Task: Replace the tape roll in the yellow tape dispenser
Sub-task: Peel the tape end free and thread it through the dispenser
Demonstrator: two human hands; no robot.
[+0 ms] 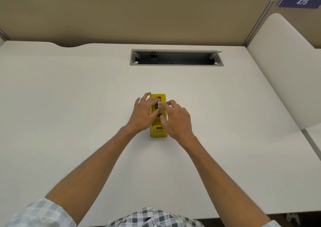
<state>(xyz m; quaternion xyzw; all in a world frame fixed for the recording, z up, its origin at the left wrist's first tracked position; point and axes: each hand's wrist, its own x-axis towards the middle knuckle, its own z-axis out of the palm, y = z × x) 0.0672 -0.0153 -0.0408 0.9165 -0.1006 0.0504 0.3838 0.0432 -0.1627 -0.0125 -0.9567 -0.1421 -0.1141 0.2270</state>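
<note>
Both my left hand (145, 113) and right hand (175, 118) pinch the small light tape roll (158, 104) in the heavy-looking yellow plastic dispenser (159, 133); grip narrow, at its rim.

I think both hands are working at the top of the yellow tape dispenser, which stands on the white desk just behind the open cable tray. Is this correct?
Not quite. In the head view the yellow tape dispenser stands in front of the open cable tray, nearer the person, not behind it. The rest holds: the left hand and right hand are both at its top, on the white desk.
</note>
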